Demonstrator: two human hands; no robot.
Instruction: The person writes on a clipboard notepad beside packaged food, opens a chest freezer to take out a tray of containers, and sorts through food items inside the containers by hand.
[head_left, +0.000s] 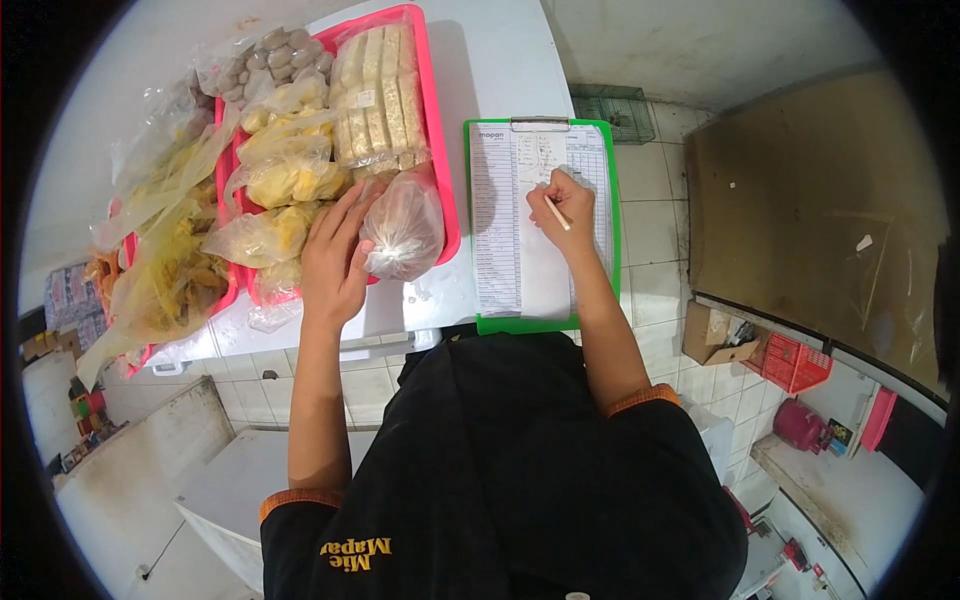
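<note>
A white pen (557, 213) is held in my right hand (564, 208), which rests on a narrow paper strip (545, 274) with handwriting. The strip lies over printed sheets (495, 225) on a green clipboard (550, 325) with a metal clip. My left hand (337, 251) lies with spread fingers at the near end of a pink tray (442, 157). Its thumb touches a knotted clear plastic bag (405, 229); the bag's contents are unclear. Beside that hand are bags of yellow food (292, 180), and farther off a pack of pale, long blocks (379, 90).
The white table (457, 67) carries more pink trays at the left, with bagged yellow food (187, 277) and greyish balls (277, 60). On the tiled floor at right are a wire cage (615, 112), a cardboard box (712, 337) and a red crate (791, 364).
</note>
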